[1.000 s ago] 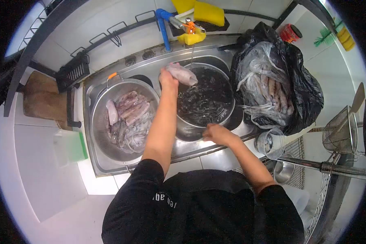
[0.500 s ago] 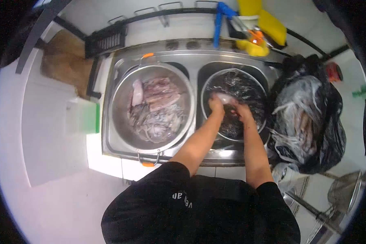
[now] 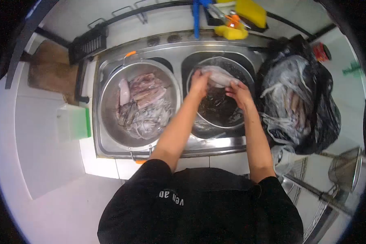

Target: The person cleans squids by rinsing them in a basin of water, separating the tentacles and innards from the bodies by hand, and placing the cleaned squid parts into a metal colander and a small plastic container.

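Note:
A pale, slick squid body [image 3: 221, 77] lies stretched between my two hands over a round metal bowl [image 3: 220, 125] of dark water in the right sink basin. At its left end my left hand [image 3: 199, 82] is closed around it. The fingers of my right hand [image 3: 239, 92] pinch its other end. In the left basin stands a wide metal pot [image 3: 108, 118] with orange-sleeved handles. Inside the pot are squid bodies [image 3: 147, 94] and a heap of whitish tentacles [image 3: 148, 120].
A black plastic bag [image 3: 328, 124] holding more squid in clear plastic sits right of the sink. Yellow sponges [image 3: 251, 14] and a blue-handled tool [image 3: 196, 20] are on the rack behind. A green-edged container [image 3: 74, 122] and brown board [image 3: 55, 69] stand left. A strainer [image 3: 345, 168] hangs lower right.
My hands have lifted the squid up out of the water and spread apart along it, so more of its length shows. The whole view has shifted slightly.

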A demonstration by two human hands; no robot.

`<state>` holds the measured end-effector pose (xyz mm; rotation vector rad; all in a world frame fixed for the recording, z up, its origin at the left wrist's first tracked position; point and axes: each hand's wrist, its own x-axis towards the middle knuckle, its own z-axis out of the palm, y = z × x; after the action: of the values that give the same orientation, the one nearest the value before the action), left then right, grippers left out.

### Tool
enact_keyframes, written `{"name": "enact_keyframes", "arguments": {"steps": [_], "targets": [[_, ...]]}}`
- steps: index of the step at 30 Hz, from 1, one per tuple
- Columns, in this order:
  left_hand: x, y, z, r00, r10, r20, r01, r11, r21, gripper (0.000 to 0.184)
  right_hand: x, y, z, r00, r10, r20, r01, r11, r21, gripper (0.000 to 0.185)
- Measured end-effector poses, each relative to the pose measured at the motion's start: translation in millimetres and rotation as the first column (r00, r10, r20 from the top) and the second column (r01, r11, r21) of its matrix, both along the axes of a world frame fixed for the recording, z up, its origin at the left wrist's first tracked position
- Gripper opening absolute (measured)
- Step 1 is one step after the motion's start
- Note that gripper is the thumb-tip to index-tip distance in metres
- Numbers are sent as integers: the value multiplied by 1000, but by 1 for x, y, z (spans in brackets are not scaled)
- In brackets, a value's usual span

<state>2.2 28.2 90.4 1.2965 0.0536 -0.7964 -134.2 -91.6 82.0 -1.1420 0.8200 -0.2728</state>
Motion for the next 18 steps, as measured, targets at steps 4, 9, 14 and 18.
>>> {"name": "enact_keyframes", "arguments": {"steps": [4, 9, 14, 18], "targets": [[3, -6, 36, 872, -61, 486, 136, 983, -121, 22, -21, 30, 5, 989, 58, -139, -80, 985, -152, 42], [13, 10, 84, 714, -73, 697, 163, 985, -64, 20, -72, 101, 67, 612, 726, -313, -635, 215, -742, 46], [20, 43, 118, 712, 11, 702, 223, 944, -241, 17, -114, 129, 25, 495, 633, -596, -692, -128, -711, 39], [23, 94, 150, 597, 32, 801, -2, 999, -39, 18, -120, 133, 23, 588, 359, -725, -777, -1, -630, 15]]}}
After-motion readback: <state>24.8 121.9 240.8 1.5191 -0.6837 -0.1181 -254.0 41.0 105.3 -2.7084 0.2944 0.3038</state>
